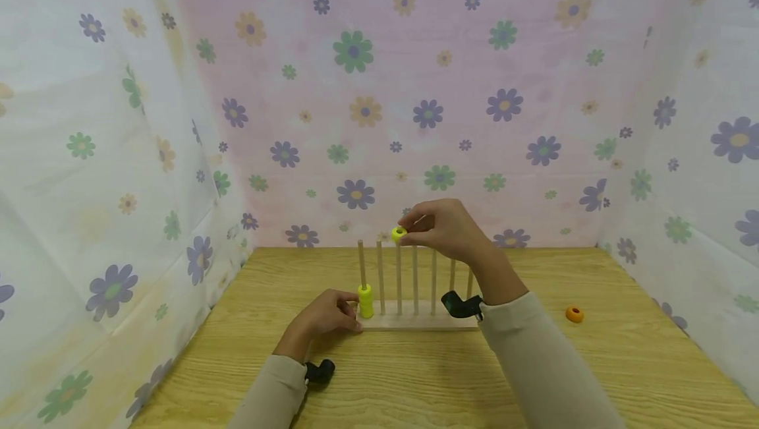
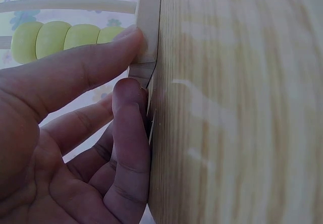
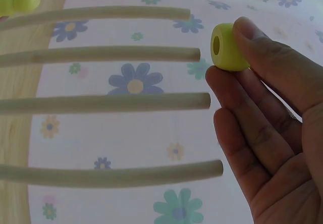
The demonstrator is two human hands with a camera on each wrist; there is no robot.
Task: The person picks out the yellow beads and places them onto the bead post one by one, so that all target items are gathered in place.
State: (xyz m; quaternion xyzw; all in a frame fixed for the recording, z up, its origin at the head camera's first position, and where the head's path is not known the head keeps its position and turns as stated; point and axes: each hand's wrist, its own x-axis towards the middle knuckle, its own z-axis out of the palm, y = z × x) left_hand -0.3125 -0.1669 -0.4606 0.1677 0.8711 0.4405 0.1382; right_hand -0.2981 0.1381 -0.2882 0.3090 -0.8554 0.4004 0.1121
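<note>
A wooden rack with a row of upright pegs has a flat base (image 1: pixel 409 322) on the table. Several yellow beads (image 1: pixel 365 302) are stacked on its leftmost peg. My left hand (image 1: pixel 325 315) grips the left end of that base, the thumb beside the lowest bead in the left wrist view. Above the third peg from the left, my right hand (image 1: pixel 446 230) pinches one yellow bead (image 3: pixel 225 47) between thumb and fingers. In the right wrist view, the bead's hole faces the tip of that peg (image 3: pixel 166 55), with a small gap between them.
An orange bead (image 1: pixel 574 314) lies alone on the wood-grain table (image 1: pixel 403 383), to the right of the rack. Flowered cloth (image 1: pixel 391 86) hangs behind the table and along both sides. Dark devices are strapped to both wrists.
</note>
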